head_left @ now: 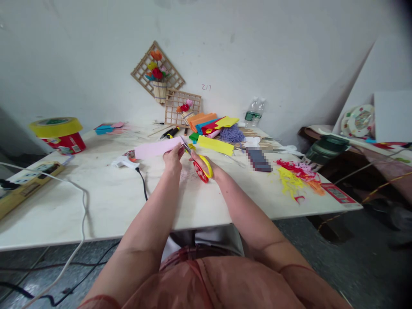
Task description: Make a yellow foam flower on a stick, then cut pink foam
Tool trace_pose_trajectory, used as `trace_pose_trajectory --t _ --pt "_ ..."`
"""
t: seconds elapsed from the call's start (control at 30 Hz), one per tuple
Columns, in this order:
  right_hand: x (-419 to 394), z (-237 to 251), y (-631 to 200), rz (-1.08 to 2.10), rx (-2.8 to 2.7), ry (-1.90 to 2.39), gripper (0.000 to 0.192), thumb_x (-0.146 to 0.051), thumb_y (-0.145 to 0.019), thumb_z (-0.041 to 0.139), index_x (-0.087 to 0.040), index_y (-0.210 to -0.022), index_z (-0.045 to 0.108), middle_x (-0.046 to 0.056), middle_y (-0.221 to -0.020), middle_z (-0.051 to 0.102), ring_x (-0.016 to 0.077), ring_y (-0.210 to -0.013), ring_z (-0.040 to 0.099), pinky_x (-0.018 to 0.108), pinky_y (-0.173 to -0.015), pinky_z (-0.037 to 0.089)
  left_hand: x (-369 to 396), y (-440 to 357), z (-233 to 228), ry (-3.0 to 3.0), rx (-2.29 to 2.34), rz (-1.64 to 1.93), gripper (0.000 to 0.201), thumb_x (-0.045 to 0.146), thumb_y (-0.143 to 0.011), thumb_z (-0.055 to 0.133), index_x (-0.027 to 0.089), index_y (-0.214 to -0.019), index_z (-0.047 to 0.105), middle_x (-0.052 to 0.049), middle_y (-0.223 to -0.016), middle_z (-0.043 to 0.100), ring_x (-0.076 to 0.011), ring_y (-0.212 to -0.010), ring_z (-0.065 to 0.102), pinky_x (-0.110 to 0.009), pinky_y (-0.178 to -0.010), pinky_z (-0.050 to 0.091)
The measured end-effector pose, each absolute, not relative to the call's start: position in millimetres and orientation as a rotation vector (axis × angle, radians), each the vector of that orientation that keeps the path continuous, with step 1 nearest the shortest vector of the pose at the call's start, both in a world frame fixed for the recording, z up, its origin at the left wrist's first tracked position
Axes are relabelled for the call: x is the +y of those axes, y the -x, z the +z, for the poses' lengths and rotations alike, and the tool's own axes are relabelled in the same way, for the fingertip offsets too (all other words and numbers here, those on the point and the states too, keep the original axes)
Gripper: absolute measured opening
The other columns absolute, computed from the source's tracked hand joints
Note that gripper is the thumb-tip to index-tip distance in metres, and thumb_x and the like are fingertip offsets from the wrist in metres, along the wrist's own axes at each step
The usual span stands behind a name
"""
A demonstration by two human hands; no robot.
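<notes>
Left hand (173, 159) pinches right end of pink sheet (153, 148), held just above table (106, 201). Right hand (206, 168) closed through red-yellow scissors (197, 161) handles; blades at sheet's edge beside left fingers, slightly parted. Cut looks barely begun: sheet appears whole, no pink offcuts seen. Glue gun (124, 162) lies unused near sheet. Finished flower racks (157, 73) lean on wall; shredded scraps (294, 174) lie right.

table (106, 206) | glue gun (124, 162) | felt sheets (210, 122) | yarn scraps (294, 176)
</notes>
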State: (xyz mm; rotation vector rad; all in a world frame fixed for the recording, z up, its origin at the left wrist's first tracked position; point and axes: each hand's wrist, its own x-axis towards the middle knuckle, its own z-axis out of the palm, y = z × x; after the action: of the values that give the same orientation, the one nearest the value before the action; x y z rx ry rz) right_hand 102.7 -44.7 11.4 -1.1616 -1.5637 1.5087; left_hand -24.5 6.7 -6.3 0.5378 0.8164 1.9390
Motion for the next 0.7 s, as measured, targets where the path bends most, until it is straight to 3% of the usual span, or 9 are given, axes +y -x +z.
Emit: trace_pose_trajectory --t 0.7 --pt "-41.0 8.8 -100.7 1.485 -1.557 1.212 0.063 -0.074 -0.073 0.038 -0.018 -0.097 0.051 -0.006 -0.052 0.036 0.0043 -0.034 0.031 0.016 -0.031 0.026 7.3 23.4 -5.7 -0.534 0.838 1.956 0.014 0.014 -0.058 0.069 0.012 -0.071 0.062 -0.003 -0.067 0.064 -0.0115 -0.062 0.062 -0.026 -0.069 0.052"
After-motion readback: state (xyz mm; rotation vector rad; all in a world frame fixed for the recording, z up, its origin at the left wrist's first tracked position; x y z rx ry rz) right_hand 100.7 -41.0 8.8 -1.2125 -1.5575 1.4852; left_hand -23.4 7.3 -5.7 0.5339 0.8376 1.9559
